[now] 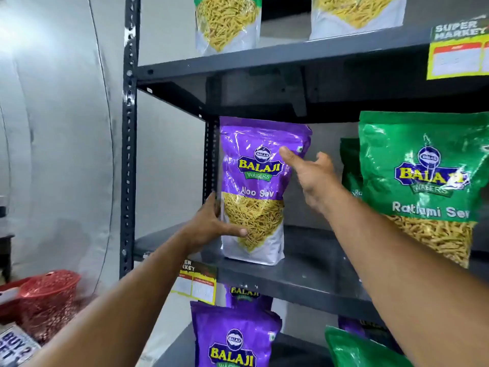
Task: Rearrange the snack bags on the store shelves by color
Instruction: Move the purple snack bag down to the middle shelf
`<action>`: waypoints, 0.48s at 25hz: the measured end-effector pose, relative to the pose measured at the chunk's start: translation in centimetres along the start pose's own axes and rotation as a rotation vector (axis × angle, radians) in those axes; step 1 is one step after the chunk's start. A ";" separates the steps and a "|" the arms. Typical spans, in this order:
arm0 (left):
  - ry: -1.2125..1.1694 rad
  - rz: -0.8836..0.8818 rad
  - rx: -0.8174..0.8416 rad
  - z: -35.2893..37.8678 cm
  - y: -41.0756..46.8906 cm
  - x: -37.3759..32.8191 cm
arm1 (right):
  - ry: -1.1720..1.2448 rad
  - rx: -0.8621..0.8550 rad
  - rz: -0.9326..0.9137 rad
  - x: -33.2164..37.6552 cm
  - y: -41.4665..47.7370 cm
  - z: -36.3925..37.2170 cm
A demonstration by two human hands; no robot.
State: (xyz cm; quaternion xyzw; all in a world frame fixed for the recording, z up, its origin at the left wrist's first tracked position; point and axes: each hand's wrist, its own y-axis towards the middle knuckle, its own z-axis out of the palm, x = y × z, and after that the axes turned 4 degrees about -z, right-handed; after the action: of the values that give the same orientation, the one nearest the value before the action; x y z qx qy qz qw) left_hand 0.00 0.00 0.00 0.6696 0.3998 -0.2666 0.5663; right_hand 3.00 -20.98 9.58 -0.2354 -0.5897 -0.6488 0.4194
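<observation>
We are seeing an evenly, fairly brightly lit scene, with the strongest light washing out the pale wall (53, 107) at upper left into a soft white haze. Glare is streaking across the glossy purple bag (254, 186) and the green bag (423, 165), breaking up their print with white highlights. The underside of the upper shelf (291, 94) is sitting in deep shadow. The wide lens is bending the upright post (128, 154) and the wall lines near the left edge. The red basket (47, 300) at lower left is looking smeared and out of focus.
</observation>
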 end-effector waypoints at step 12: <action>-0.166 -0.102 0.048 -0.5 1.4 1.6 | 0.244 0.126 0.001 -0.9 3.1 1.8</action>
State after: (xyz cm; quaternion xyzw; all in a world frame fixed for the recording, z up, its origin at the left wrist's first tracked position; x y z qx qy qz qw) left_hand 1.97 0.84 -0.47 0.6375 0.3784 -0.3591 0.5669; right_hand 5.70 -18.89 11.01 -0.1282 -0.5739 -0.6340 0.5023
